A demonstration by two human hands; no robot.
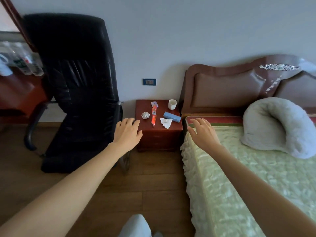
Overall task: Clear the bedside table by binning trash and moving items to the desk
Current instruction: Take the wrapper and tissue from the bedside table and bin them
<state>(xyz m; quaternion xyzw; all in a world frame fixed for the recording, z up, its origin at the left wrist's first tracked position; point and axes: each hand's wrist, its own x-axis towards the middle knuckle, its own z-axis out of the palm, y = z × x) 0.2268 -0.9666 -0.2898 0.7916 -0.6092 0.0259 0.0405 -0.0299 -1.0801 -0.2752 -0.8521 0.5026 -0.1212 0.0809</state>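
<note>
Two bare hands' grip loose, left hand (127, 133), right hand (203, 134), glossy wooden bedside table (159, 134), crumpled tissue (166, 122)

we see a pale wall (171, 31), wood floor (153, 177), black office chair (77, 82) and brown padded headboard (230, 89).

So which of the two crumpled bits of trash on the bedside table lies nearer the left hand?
The small round crumpled ball, by the table's left edge near the left hand; the white tissue lies further right, beside the blue box.

Glossy wooden bedside table (172, 127), crumpled paper tissue (166, 122).
</note>
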